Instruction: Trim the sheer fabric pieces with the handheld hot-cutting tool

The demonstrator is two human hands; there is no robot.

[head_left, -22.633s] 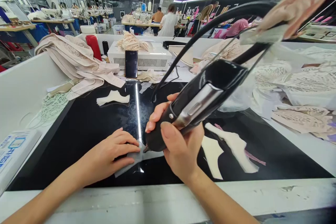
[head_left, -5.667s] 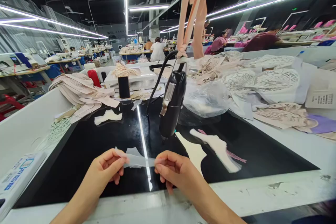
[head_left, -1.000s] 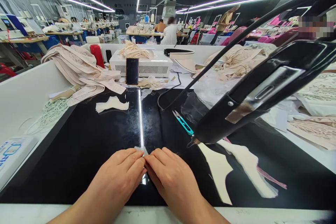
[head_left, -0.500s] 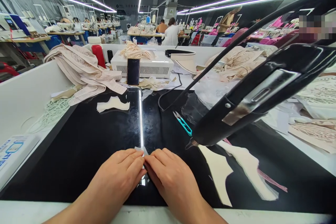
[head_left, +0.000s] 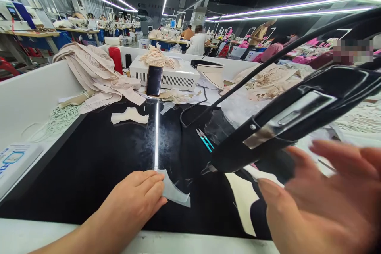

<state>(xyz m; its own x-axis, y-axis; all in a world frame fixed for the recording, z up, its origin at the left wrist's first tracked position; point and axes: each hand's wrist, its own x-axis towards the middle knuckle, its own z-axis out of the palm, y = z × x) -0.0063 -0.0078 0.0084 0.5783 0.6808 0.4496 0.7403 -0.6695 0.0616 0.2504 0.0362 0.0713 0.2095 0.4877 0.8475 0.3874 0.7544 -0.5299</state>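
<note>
- Black mat (head_left: 98, 158): largest item obs.; lies flat on white bench (head_left: 166, 242), carries most items below.
- Black tool (head_left: 268, 127) w/ metal plate and cord: slants from upper R down to L; tip points L and down, near upper end of cream piece. Tip contact w/ mat: cannot tell.
- R hand (head_left: 324, 202): near camera, blurred, beneath and in front of tool body. Fingers spread and part-curved, thumb apart, nothing in grasp. Contact w/ tool not confirmed.
- L hand (head_left: 139, 190): back of hand up, forearm in from lower L. Fingers side by side, bent down at tips, resting on L end of grey piece; thumb mostly hidden. Pinch vs. press: cannot tell.
- Beige fabric (head_left: 95, 71): heaped far L, part on mat's back edge.
- White vented box (head_left: 181, 77): behind mat, phone (head_left: 154, 81) propped upright against its front.
- Cream piece (head_left: 244, 200): flat on mat, between tool tip and R hand.
- Grey piece (head_left: 174, 191): translucent, appears double-layered; on mat, front ctr., extending R from L fingertips.
- Teal snips (head_left: 206, 141): on mat beyond tool tip, blades apart, handles part-hidden by tool.
</note>
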